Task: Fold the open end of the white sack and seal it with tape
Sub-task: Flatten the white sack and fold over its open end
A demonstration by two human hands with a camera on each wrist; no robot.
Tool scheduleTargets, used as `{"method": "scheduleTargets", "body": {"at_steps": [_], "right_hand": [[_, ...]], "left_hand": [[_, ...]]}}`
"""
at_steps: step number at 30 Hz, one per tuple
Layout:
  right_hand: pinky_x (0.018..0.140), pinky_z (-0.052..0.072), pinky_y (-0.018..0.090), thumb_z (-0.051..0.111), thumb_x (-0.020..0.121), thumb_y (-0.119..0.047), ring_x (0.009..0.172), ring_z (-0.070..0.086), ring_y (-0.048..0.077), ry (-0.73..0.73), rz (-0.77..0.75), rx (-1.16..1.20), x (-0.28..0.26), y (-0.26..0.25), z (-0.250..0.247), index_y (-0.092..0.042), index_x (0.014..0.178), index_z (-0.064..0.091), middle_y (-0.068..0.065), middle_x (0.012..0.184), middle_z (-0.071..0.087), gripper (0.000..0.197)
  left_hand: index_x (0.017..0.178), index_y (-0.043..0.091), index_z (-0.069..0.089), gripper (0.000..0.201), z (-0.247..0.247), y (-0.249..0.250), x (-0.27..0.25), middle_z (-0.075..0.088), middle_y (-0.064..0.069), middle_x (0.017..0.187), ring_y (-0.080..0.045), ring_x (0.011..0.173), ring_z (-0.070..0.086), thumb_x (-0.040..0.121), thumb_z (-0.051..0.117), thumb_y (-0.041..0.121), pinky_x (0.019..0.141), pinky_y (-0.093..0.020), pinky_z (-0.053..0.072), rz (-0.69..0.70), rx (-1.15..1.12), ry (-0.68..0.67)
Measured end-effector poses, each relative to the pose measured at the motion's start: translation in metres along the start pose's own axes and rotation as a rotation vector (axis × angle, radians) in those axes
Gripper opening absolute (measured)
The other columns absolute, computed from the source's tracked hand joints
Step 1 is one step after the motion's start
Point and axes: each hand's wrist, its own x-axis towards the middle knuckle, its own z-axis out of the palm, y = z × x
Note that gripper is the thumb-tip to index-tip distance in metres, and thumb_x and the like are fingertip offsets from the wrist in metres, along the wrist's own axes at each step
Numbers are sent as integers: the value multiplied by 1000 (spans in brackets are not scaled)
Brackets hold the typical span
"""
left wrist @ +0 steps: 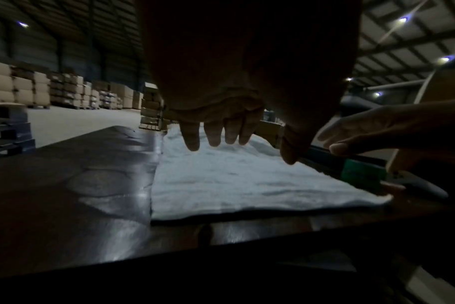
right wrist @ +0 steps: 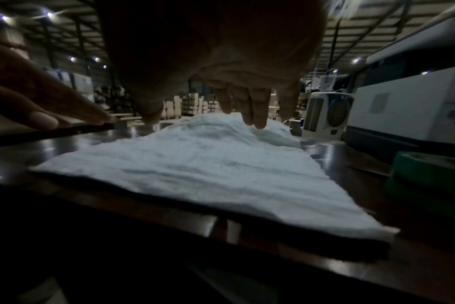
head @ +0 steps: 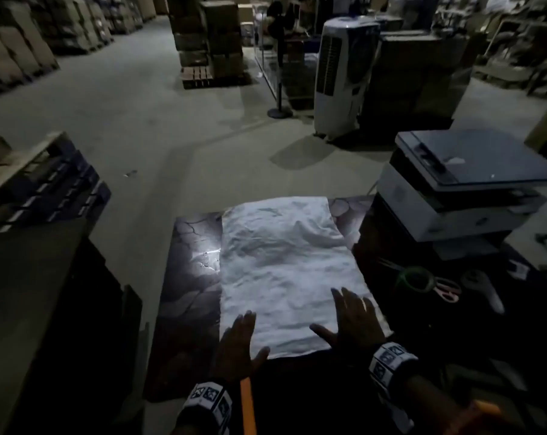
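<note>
The white sack (head: 284, 271) lies flat and wrinkled along the dark table (head: 190, 277), one short end facing me. My left hand (head: 239, 337) is over its near left corner, fingers straight and together. My right hand (head: 353, 318) is spread over the near right part. The left wrist view has the left fingers (left wrist: 216, 133) hanging over the sack (left wrist: 247, 181), holding nothing. In the right wrist view the right fingers (right wrist: 252, 111) hang likewise above the sack (right wrist: 208, 164). Whether either hand touches it I cannot tell. A green tape roll (head: 416, 277) lies on the table right of the sack.
Pink-handled scissors (head: 448, 290) and a grey tool (head: 482, 287) lie beside the tape. A printer (head: 466, 183) stands at the table's far right. A white air cooler (head: 341, 76) and stacked cartons (head: 209, 39) stand on the warehouse floor beyond. Pallets (head: 46, 180) sit to the left.
</note>
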Motion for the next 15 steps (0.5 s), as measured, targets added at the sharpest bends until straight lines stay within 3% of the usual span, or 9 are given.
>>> {"method": "scheduleTargets", "body": {"at_steps": [1, 3, 5, 7, 10, 12, 15], "right_hand": [[99, 43, 53, 28, 74, -89, 120, 56, 30, -78, -24, -20, 1, -2, 9, -13, 135, 50, 14, 132, 58, 100], [84, 54, 48, 27, 76, -86, 99, 68, 29, -186, -48, -45, 0, -5, 29, -13, 122, 62, 13, 114, 69, 93], [64, 57, 37, 43, 72, -82, 74, 70, 25, -252, -111, -44, 1, -13, 50, -16, 104, 68, 7, 92, 72, 78], [50, 52, 29, 59, 59, -76, 60, 66, 20, -314, -196, -85, 6, -20, 64, -21, 92, 65, 0, 78, 67, 64], [44, 51, 31, 72, 47, -66, 65, 67, 18, -403, -262, -156, 13, -19, 86, -21, 89, 64, 1, 80, 68, 62], [40, 51, 32, 83, 40, -56, 69, 68, 19, -398, -283, -128, 18, -10, 101, -18, 87, 68, 3, 82, 69, 62], [32, 46, 23, 78, 51, -46, 70, 69, 11, -407, -332, -84, 22, 9, 99, -23, 81, 70, -3, 83, 70, 39]], "left_hand": [[131, 14, 45, 72, 10, -6, 1, 60, -6, 129, -19, 122, 49, 79, 41, 63, 89, -30, 49, 1, -17, -57], [125, 17, 46, 67, 21, -12, -1, 67, -6, 119, -22, 105, 65, 73, 40, 60, 69, -28, 57, -1, -47, -162], [120, 20, 46, 65, 35, -15, -3, 68, -3, 116, -19, 96, 70, 69, 41, 58, 65, -24, 57, -11, -3, -275], [116, 23, 46, 70, 44, -21, -1, 66, 3, 115, -13, 90, 71, 59, 57, 63, 63, -18, 56, 4, 16, -298], [107, 27, 48, 99, 47, -20, -1, 74, 10, 96, -7, 82, 71, 23, 83, 63, 62, -14, 54, 0, 34, -267], [100, 29, 53, 97, 44, -12, -4, 74, 13, 88, -6, 78, 71, 14, 86, 58, 62, -13, 53, 3, 77, -227], [91, 36, 58, 87, 38, -5, -2, 72, 21, 83, 2, 79, 67, 11, 84, 60, 60, -7, 48, -42, 106, -230]]}}
